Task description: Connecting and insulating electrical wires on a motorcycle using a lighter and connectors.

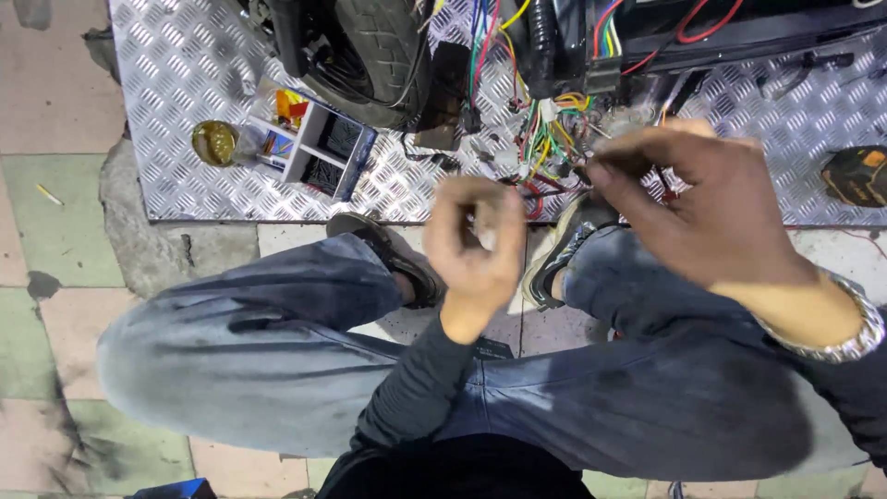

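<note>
I squat on a tiled floor in front of a checker-plate metal ramp [185, 111]. My left hand [473, 242] is raised above my knees with its fingers curled in; I cannot tell whether anything is inside. My right hand [711, 208] reaches forward, thumb and fingers pinched at a thin dark wire near a bundle of coloured wires [540, 120] that hangs from a vehicle. The hands are blurred. A metal watch band [850, 337] circles my right wrist.
A black tyre [379, 51] stands on the ramp at the top. A small open box with compartments [309, 139] and a gold-coloured round lid [214, 141] lie to its left. A black and orange object [857, 176] sits at the right edge. My shoes [554, 254] rest at the ramp's edge.
</note>
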